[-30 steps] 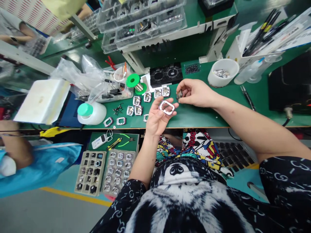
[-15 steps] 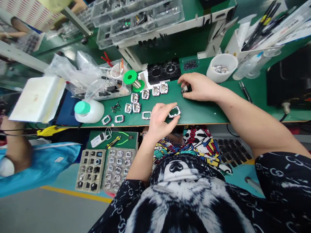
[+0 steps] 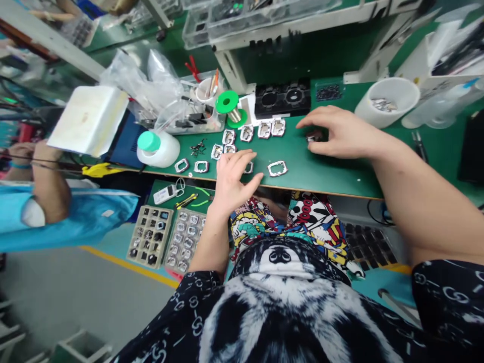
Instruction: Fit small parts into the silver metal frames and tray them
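My left hand (image 3: pixel 236 179) is open, with its fingers spread over a small silver frame (image 3: pixel 248 168) that it partly covers. Just right of its thumb, another silver rounded-square frame (image 3: pixel 277 168) lies flat by the table edge. My right hand (image 3: pixel 338 133) curves around a small dark and silver part (image 3: pixel 313 136), which sits against the thumb; the fingers shade much of it. Further left lie two bare frames, one of them a silver frame (image 3: pixel 201 166). Behind my left hand stand several watch-case-like pieces (image 3: pixel 279 127) with metal inside.
A green solder spool (image 3: pixel 227 102), a capped white bottle (image 3: pixel 158 147) and a bagged tray stand to the left. At the back are a black tray (image 3: pixel 283 98) and a box of tiny screws (image 3: pixel 328 92). A white cup (image 3: pixel 389 103) is at right. A co-worker's arm (image 3: pixel 51 176) shows at far left.
My left hand has let go of one silver frame and moved left over the neighbouring one. The right hand stays around the small part, and the whole view has shifted.
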{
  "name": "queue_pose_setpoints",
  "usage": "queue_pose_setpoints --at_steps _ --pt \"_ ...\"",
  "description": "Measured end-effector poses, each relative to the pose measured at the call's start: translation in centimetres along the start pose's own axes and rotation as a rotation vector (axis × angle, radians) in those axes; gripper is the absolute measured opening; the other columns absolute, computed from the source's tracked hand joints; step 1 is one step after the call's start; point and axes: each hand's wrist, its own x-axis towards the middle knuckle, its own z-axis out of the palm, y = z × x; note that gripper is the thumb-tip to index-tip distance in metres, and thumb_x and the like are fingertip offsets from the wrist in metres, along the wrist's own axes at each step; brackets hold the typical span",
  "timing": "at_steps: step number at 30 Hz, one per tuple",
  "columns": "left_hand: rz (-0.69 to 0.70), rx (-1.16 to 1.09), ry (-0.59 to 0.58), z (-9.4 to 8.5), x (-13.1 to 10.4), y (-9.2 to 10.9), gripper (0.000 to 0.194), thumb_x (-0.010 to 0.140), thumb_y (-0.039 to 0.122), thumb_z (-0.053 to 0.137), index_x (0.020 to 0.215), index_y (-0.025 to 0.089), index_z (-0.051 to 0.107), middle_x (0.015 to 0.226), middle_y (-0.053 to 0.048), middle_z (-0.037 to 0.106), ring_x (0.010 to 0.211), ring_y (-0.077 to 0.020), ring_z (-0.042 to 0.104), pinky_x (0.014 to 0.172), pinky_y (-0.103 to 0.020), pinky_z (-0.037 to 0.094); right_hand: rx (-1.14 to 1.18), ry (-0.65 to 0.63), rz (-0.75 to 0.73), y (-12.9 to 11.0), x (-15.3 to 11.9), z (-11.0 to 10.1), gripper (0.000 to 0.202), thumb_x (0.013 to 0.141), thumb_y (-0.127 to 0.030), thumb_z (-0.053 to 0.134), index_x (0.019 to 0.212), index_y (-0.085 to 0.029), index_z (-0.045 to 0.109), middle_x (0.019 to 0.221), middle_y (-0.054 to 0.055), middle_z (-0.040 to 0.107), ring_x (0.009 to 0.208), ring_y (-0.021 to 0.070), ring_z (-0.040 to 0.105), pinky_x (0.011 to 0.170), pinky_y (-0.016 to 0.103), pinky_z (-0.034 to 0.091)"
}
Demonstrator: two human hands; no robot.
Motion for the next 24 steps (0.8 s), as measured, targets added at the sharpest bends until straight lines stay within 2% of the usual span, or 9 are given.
queue_pose_setpoints --at_steps 3,6,9,12,16,20,24 --pt "-0.035 0.062 -0.011 -0.7 -0.9 -1.7 0.045 0.099 0.042 0.073 0.142 0.029 0.067 0.148 -0.005 0.071 0.123 -0.0313 0.061 0.109 -0.053 0.047 0.012 0.059 -0.064 -1.4 0.3 1.0 0.045 0.096 -0.048 0.067 0.137 -0.029 0.076 0.134 0.010 0.072 0.124 0.0400 0.063 0.111 0.057 0.046" --pt "-0.025 0.058 -0.031 -0.7 -1.3 -2.5 0.043 0.102 0.037 0.069 0.143 0.027 0.067 0.144 -0.005 0.074 0.112 -0.0296 0.061 0.102 -0.051 0.049 -0.048 0.050 -0.145 -2.8 0.6 2.9 0.050 0.098 -0.059 0.070 0.136 -0.027 0.076 0.133 0.013 0.072 0.128 0.0424 0.059 0.109 0.059 0.043" --pt "-0.013 0.038 -0.040 -0.6 -1.1 -2.5 0.039 0.105 0.037 0.067 0.141 0.024 0.068 0.137 -0.006 0.077 0.109 -0.0282 0.063 0.100 -0.049 0.050 -0.140 -0.013 -0.231 -3.6 0.7 4.7 0.051 0.100 -0.063 0.070 0.131 -0.023 0.077 0.130 0.016 0.072 0.131 0.0442 0.055 0.106 0.059 0.041" --pt "0.026 0.011 -0.027 -0.3 -0.9 -2.1 0.036 0.107 0.043 0.067 0.136 0.021 0.069 0.131 -0.007 0.079 0.112 -0.0264 0.067 0.102 -0.047 0.051 -0.189 -0.063 -0.290 -3.7 0.8 5.6 0.041 0.104 -0.058 0.067 0.123 -0.023 0.079 0.124 0.015 0.072 0.131 0.0429 0.055 0.103 0.057 0.041" --pt "0.026 -0.005 -0.030 0.9 -0.9 -2.0 0.038 0.109 0.049 0.064 0.134 0.021 0.068 0.129 -0.007 0.079 0.117 -0.0246 0.069 0.104 -0.045 0.052 -0.232 -0.028 -0.285 -3.4 0.9 5.9 0.040 0.107 -0.060 0.061 0.112 -0.024 0.079 0.117 0.015 0.072 0.122 0.0414 0.060 0.099 0.057 0.043" --pt "-0.015 0.003 0.021 2.0 -1.5 -2.2 0.039 0.109 0.050 0.064 0.133 0.020 0.068 0.130 -0.008 0.078 0.120 -0.0248 0.068 0.105 -0.045 0.053 -0.217 0.055 -0.218 -3.6 1.4 6.0 0.037 0.106 -0.060 0.061 0.107 -0.027 0.078 0.111 0.014 0.073 0.114 0.0422 0.064 0.091 0.059 0.045" --pt "-0.014 -0.062 0.045 2.3 -1.9 -2.7 0.036 0.109 0.048 0.065 0.132 0.021 0.068 0.130 -0.010 0.077 0.122 -0.0243 0.070 0.106 -0.046 0.053 -0.170 0.139 -0.180 -4.3 2.1 5.8 0.030 0.101 -0.063 0.065 0.113 -0.039 0.080 0.110 0.014 0.074 0.114 0.0467 0.062 0.088 0.065 0.044"
